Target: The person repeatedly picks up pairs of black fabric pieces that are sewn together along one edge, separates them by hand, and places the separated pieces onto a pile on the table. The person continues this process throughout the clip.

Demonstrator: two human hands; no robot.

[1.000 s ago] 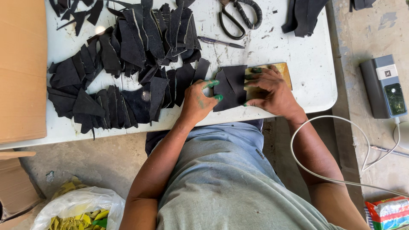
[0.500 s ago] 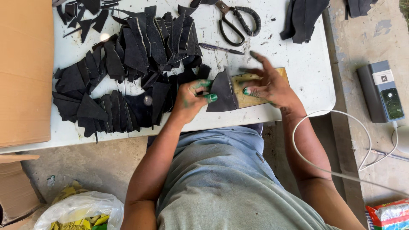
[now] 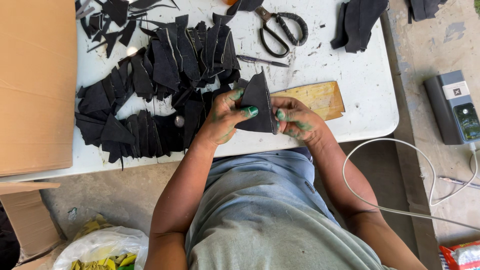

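The white counter (image 3: 350, 85) carried everything and serves as the landmark here. Along its left edge stood a large brown cardboard box (image 3: 35, 85), overlapping the counter's left part. Across the counter's left and middle lay a wide heap of black cut pieces (image 3: 165, 85), fanned and overlapping one another. At the counter's far right corner sat a smaller stack of black material (image 3: 360, 22). Off the counter's right edge, on the concrete floor, rested a grey device (image 3: 452, 107) with a white cable (image 3: 380, 200) looping from it. On the counter's far middle lay black-handled scissors (image 3: 277, 27), and just nearer than them a thin pen (image 3: 262, 61). Near the counter's front edge lay a flat yellowish wooden board (image 3: 317, 97). Just above that front edge, the left hand (image 3: 225, 117) and the right hand (image 3: 297, 120), both green-stained, were each closed on a single black triangular piece (image 3: 257, 105), pinching it from either side and holding it upright, lifted off the counter, beside the board.
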